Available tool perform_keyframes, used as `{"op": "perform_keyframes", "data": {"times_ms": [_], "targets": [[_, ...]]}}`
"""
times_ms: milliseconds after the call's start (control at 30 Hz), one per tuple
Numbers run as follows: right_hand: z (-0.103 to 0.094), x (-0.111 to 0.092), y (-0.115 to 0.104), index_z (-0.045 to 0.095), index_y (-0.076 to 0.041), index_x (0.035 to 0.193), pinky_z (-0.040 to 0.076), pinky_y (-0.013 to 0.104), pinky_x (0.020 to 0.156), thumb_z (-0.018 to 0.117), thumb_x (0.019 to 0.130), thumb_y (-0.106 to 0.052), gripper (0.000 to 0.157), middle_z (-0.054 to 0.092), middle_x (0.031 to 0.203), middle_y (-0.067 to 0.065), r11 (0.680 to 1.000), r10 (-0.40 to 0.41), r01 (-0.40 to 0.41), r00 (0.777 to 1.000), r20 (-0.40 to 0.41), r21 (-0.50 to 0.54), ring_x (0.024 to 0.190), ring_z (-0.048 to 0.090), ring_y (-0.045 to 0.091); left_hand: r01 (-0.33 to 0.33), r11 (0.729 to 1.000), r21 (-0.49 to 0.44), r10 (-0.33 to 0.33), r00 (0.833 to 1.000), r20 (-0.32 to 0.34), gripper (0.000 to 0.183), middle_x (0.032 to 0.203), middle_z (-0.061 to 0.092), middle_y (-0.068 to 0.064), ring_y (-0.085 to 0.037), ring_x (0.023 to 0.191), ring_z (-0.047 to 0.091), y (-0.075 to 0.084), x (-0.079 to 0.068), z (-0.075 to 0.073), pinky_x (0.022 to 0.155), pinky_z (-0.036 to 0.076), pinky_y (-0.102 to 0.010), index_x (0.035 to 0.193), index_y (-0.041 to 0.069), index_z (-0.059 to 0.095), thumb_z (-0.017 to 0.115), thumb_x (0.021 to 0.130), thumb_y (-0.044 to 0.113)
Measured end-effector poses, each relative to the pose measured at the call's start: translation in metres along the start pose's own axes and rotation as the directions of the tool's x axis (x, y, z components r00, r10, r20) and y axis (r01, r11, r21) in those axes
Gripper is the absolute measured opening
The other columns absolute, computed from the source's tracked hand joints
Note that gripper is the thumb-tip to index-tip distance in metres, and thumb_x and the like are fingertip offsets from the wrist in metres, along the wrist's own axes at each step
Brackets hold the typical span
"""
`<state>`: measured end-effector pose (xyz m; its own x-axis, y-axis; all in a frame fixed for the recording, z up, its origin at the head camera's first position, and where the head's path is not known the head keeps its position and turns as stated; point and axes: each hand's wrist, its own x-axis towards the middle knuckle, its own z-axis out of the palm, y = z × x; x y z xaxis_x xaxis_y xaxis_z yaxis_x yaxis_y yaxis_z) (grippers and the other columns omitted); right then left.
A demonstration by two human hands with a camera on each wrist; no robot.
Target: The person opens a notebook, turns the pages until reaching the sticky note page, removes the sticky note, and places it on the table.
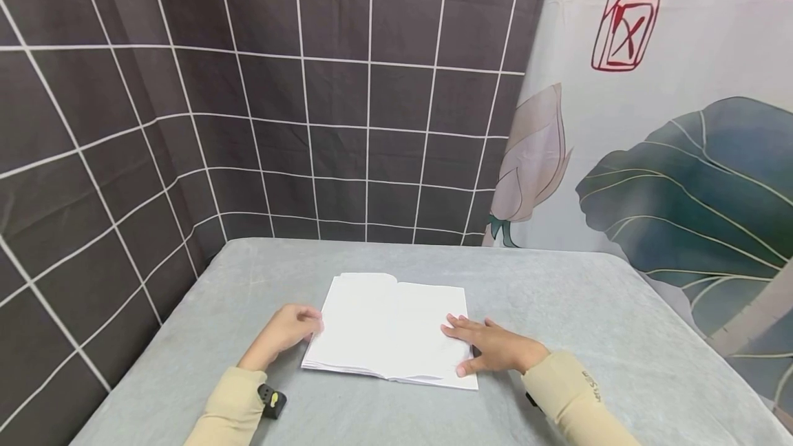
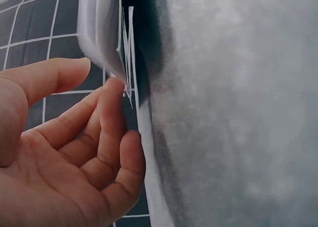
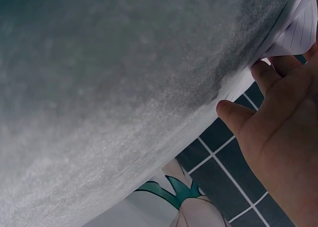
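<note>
1. We've got the book lying spread mid-tabletop, both pages near-white in the head view, the low edge facing us.
2. L hand is at the book's L edge: fingers half-curled, tips right up against the page edges. In the L wrist view we see the thumb standing well off the pages, so the grip is loose, w/ nothing pinched.
3. Over to the R hand: fingers spread flat on the R page, thumb apart from them near the low R corner. Grip's wide; it rests on paper and has hold of nothing we can make out.
4. R wrist view gives us a ruled page curling up by the fingers, lines showing.
5. Both sleeves are pale yellow; the R one carries dark lettering. A black gadget sits at the L wrist.
6. Behind, a dark cloth w/ white grid lines; to our R, a pale print w/ a red seal, a pinkish bud and a big blue-green leaf.
</note>
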<state>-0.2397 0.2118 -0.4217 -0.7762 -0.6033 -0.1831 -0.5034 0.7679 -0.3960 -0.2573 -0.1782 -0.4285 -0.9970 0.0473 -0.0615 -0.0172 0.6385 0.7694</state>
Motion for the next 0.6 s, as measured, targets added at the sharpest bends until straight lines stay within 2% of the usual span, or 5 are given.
{"op": "perform_keyframes", "data": {"times_ms": [133,267,367,467,600], "targets": [[0.000,0.000,0.000,0.039,-0.011,0.147,0.016,0.066,0.109,0.068,0.076,-0.048,0.085,0.028,0.157,0.014,1.000,-0.003,0.003,1.000,-0.001,0.002,0.142,0.028,0.038,-0.037,0.997,0.070,0.040,0.999,-0.037,0.027,0.097,0.069,-0.012,-0.023,0.087,0.064,0.006,-0.002,-0.002,0.079,0.051,-0.043,0.105,-0.002,0.067,0.064,0.085,0.017],[-0.001,0.000,0.000,0.039,-0.010,0.147,0.016,0.066,0.109,0.068,0.077,-0.048,0.085,0.028,0.156,0.015,1.000,-0.011,0.011,1.000,-0.002,0.006,0.142,0.028,0.039,-0.116,0.988,0.106,0.124,0.990,-0.072,0.026,0.098,0.069,-0.013,-0.026,0.089,0.064,0.017,-0.007,-0.002,0.078,0.052,-0.043,0.106,-0.002,0.067,0.064,0.086,0.015],[-0.001,-0.001,0.000,0.039,-0.009,0.147,0.017,0.066,0.109,0.067,0.077,-0.048,0.084,0.028,0.156,0.016,1.000,-0.016,0.016,1.000,-0.002,0.007,0.142,0.027,0.039,-0.203,0.971,0.124,0.216,0.971,-0.101,0.024,0.095,0.070,-0.011,-0.022,0.084,0.064,0.026,-0.011,0.002,0.075,0.052,-0.038,0.106,-0.001,0.068,0.064,0.086,0.011],[-0.001,-0.001,0.001,0.039,-0.008,0.146,0.017,0.065,0.109,0.067,0.078,-0.048,0.084,0.027,0.156,0.016,1.000,-0.020,0.020,1.000,0.000,0.011,0.142,0.027,0.040,-0.287,0.947,0.147,0.305,0.945,-0.119,0.022,0.092,0.070,-0.009,-0.020,0.083,0.062,0.036,-0.014,0.008,0.075,0.050,-0.035,0.105,0.000,0.068,0.066,0.084,0.009],[-0.001,0.000,0.002,0.038,-0.008,0.147,0.016,0.066,0.109,0.067,0.078,-0.048,0.084,0.027,0.156,0.017,0.999,-0.025,0.024,1.000,0.007,0.021,0.142,0.026,0.040,-0.384,0.903,0.193,0.408,0.907,-0.103,0.021,0.089,0.070,-0.007,-0.021,0.083,0.062,0.050,-0.019,0.018,0.076,0.049,-0.035,0.103,0.003,0.069,0.069,0.083,0.008]]}}
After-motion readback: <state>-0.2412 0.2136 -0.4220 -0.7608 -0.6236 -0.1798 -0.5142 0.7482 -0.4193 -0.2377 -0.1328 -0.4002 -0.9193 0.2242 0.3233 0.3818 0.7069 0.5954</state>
